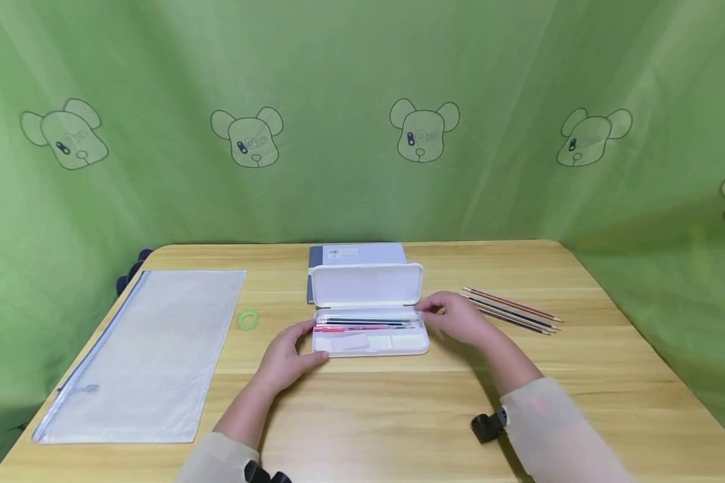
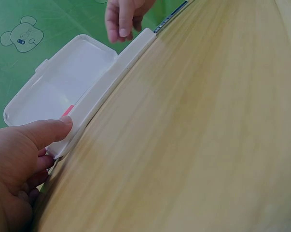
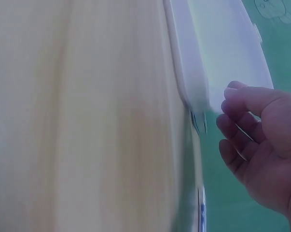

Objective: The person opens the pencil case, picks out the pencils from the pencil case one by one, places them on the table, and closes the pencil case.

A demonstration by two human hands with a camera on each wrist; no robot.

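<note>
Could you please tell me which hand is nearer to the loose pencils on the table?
The right hand is nearer, just left of the loose pencils and by the right end of the open pencil case. The left hand is farther away, holding the case's left end.

On the wooden table, a translucent zip pouch is laid at nine o'clock, a green ring at ten, a notebook at twelve; green bear-printed cloth is hung beyond.

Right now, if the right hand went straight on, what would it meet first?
Probably the pencil case, at its right end by the raised lid; whether the right hand already touches it is unclear.
</note>
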